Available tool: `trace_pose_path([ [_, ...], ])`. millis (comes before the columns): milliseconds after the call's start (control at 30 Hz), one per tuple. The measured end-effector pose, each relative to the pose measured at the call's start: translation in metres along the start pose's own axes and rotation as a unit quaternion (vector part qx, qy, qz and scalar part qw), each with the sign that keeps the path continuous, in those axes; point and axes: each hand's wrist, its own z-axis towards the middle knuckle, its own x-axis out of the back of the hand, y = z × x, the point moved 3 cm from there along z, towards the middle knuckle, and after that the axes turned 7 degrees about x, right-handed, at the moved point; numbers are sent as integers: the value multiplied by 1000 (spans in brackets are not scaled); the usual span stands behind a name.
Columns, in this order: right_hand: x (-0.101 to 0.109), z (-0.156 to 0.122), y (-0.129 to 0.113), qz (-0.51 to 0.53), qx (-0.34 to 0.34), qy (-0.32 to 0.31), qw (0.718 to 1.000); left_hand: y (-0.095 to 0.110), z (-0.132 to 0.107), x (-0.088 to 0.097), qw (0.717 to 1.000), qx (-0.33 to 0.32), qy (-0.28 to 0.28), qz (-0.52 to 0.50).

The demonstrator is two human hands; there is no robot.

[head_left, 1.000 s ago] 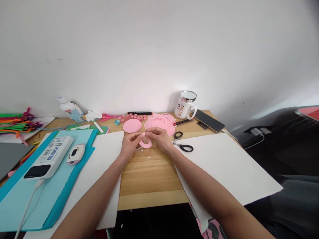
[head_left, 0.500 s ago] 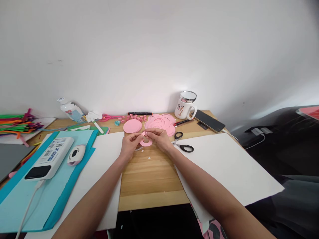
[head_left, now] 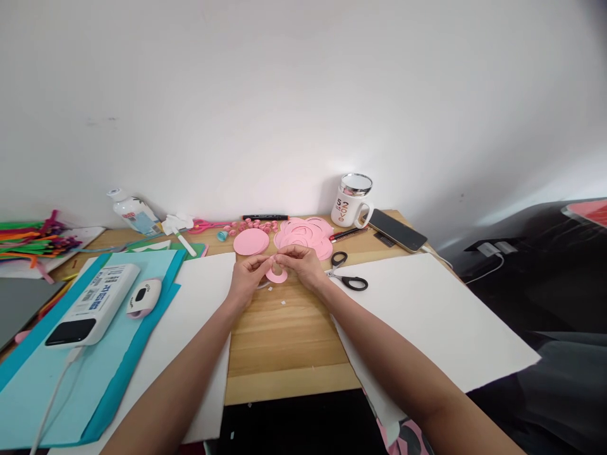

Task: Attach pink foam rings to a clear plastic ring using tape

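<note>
Between my two hands is a small pink paper ring (head_left: 277, 277), its lower curve hanging below the fingertips. My left hand (head_left: 248, 276) pinches it from the left, and my right hand (head_left: 300, 264) pinches it from the right; the fingertips nearly meet at its top. Just behind my hands lie a stack of pink paper circles (head_left: 251, 241) and an overlapping heap of larger pink paper circles and rings (head_left: 306, 232). Black-handled scissors (head_left: 353, 282) rest to the right, close to my right wrist. Two tiny white scraps (head_left: 283, 302) are on the wood below the ring.
White sheets (head_left: 427, 316) flank the wooden table (head_left: 284, 354). A white mug (head_left: 349, 205) and a phone (head_left: 397, 230) stand back right. At left are blue sheets bearing a white power bank (head_left: 95, 303), a bottle (head_left: 135, 212) and colourful pipe cleaners (head_left: 35, 240).
The fingertips have drawn closer together at the top of the pink ring, and the ring sits slightly lower. Both hands keep their grip; the view has shifted very slightly.
</note>
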Motion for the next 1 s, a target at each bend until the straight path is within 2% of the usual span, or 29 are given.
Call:
trace_pose_path([
  [133,0,0,2,-5,4,-12,1000,-3,2,2,1000,4,15,-22],
  [400,0,0,0,23,1,-2,1000,-4,2,1,1000,16,7,-20],
  [600,-2,-1,-2,10,15,-23,1000,-4,2,0,1000,21,2,-18],
  [833,2,1,3,-25,8,-5,1000,-6,4,3,1000,9,12,-19],
  [1000,0,0,1,1,13,-17,1000,-7,4,3,1000,12,11,-18],
])
